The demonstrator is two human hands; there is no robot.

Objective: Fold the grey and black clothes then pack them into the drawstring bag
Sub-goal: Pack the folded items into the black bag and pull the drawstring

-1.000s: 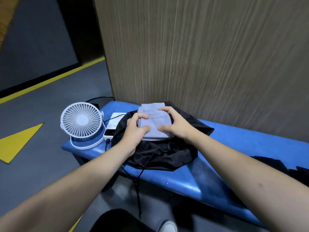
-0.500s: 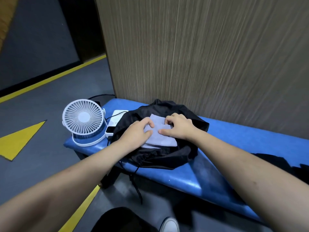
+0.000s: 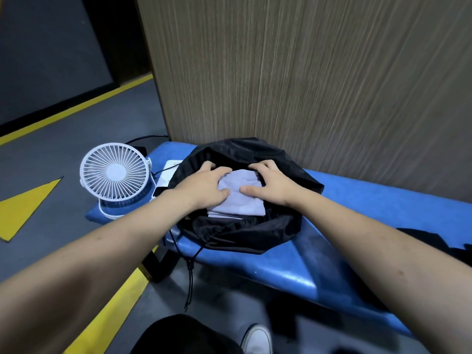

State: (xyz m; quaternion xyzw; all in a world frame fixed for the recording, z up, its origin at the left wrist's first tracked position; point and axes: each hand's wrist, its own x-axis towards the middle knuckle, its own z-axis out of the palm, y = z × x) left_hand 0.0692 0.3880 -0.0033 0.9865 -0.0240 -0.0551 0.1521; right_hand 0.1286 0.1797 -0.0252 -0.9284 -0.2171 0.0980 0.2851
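The black drawstring bag (image 3: 255,236) lies open on the blue bench (image 3: 357,200), with its mouth toward me. A folded grey cloth (image 3: 240,203) sits inside the mouth. My left hand (image 3: 201,185) holds the cloth's left side, thumb on top and fingers curled over the far edge. My right hand (image 3: 270,185) holds the right side the same way. The black clothes (image 3: 431,241) lie on the bench at the far right, partly cut off by my right arm.
A white desk fan (image 3: 115,175) stands on the bench's left end, next to a white device (image 3: 168,172) with a cable. The bag's cord (image 3: 190,274) hangs over the front edge. A wood-grain wall rises behind. My shoe (image 3: 256,338) is on the floor below.
Both hands have moved the grey cloth from on top of the bag down into its mouth. The bag's rim now stands up around the cloth and my fingers.
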